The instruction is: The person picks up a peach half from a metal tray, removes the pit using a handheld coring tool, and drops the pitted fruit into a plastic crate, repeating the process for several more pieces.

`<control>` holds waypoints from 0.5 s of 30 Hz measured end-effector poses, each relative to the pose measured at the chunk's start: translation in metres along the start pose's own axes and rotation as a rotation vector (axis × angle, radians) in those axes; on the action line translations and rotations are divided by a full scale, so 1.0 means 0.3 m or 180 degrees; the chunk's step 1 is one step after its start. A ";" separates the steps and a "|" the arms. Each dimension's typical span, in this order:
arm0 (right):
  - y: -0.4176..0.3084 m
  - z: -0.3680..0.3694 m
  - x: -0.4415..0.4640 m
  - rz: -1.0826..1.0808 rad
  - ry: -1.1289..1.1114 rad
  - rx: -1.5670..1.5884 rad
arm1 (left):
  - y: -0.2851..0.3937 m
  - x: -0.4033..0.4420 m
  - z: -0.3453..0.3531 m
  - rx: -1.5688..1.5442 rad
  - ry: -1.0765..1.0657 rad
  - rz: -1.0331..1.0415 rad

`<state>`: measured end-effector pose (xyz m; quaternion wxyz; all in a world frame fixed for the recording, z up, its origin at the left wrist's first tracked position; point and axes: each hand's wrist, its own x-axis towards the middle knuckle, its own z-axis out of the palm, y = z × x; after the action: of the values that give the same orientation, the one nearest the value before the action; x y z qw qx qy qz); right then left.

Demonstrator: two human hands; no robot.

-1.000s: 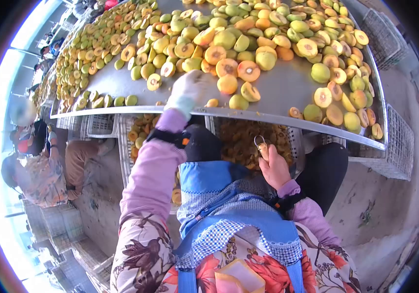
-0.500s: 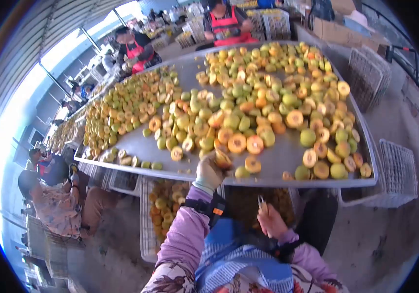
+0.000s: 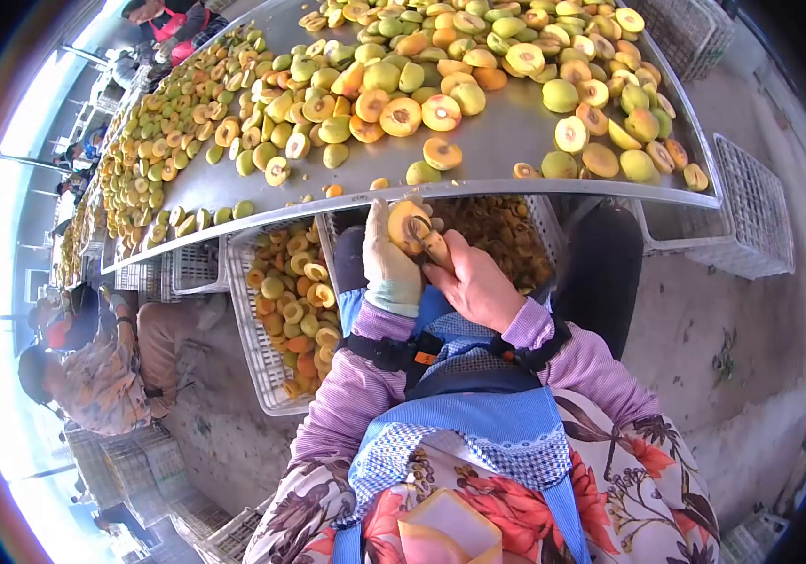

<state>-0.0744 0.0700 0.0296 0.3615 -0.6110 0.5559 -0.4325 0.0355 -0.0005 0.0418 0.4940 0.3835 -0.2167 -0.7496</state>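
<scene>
My left hand (image 3: 388,266), in a pale glove, holds a peach half (image 3: 403,224) with its cut face up, just below the near edge of the metal table (image 3: 300,195). My bare right hand (image 3: 483,284) is closed round the short handle of a pitting tool (image 3: 436,250). The tool's curved metal end meets the middle of the cut face; whether it is under the pit I cannot tell. Many yellow-green peach halves (image 3: 382,77) lie heaped on the table, several of them with pits showing.
Below the table edge stand a white crate of peach halves (image 3: 276,381) and another crate (image 3: 546,221) with brownish pieces. Grey crates (image 3: 758,209) stand at the right. A seated person (image 3: 107,376) is at the left, and a person in a red apron (image 3: 173,28) is at the far left.
My left hand has drawn the peach half back from over the table towards me. My right hand has risen, bringing the tool to the fruit. The view has tipped down.
</scene>
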 end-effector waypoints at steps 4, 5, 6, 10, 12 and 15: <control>0.005 -0.001 0.001 0.0123 0.0008 -0.0024 | -0.031 0.012 -0.002 0.0192 -0.0101 0.0325; -0.001 -0.008 0.005 0.0172 -0.0011 -0.0038 | -0.037 0.014 0.004 0.0132 -0.0097 0.0350; -0.005 -0.010 0.004 0.0226 -0.0032 -0.0048 | -0.040 0.008 0.013 0.0074 -0.0089 0.0373; -0.014 0.008 0.002 0.0328 0.0100 -0.0023 | -0.043 0.007 0.033 0.0502 0.0044 0.0567; -0.012 0.008 0.003 0.0317 0.0164 -0.0045 | -0.040 -0.003 0.057 0.0461 0.0095 0.0602; 0.002 0.011 0.004 0.0279 0.0163 -0.0151 | -0.045 -0.013 0.066 0.0544 0.0161 0.0707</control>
<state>-0.0717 0.0686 0.0279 0.3512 -0.5831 0.6012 -0.4185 0.0131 0.0075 0.0458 0.5448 0.4166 -0.3083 -0.6593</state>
